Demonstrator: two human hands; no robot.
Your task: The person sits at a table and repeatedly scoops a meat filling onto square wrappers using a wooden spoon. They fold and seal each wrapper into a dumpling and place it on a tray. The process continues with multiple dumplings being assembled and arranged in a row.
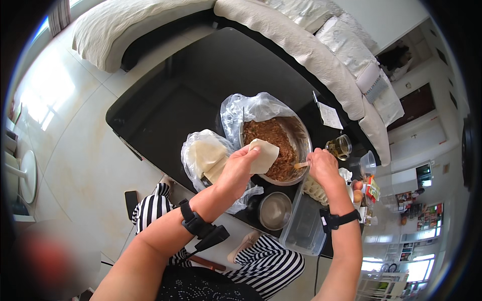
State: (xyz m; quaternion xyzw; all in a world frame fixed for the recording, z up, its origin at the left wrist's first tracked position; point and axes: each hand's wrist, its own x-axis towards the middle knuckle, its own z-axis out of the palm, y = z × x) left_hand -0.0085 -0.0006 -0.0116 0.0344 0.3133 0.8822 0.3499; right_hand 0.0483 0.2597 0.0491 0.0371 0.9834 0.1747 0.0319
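Observation:
My left hand [241, 165] pinches a square dough wrapper [265, 156] above the near side of a metal bowl [307, 145]. Minced filling [269, 131] fills much of that bowl. In my right hand [323, 163] is a small stick or spatula [301, 165], its tip at the filling by the bowl's right wall. More wrappers [209, 152] lie stacked in an open plastic bag [188, 150], left of my left wrist. To the right, folded dumplings [315, 191] sit in a clear plastic container [301, 233], partly hidden by my right forearm.
A smaller metal bowl [275, 210] stands near the black table's [150, 101] front edge. Beyond my right hand are a glass mug [339, 146], a plastic tub [367, 163], eggs [357, 190] and a notepad with a pen [330, 116]. A sofa [297, 49] borders the table's far side.

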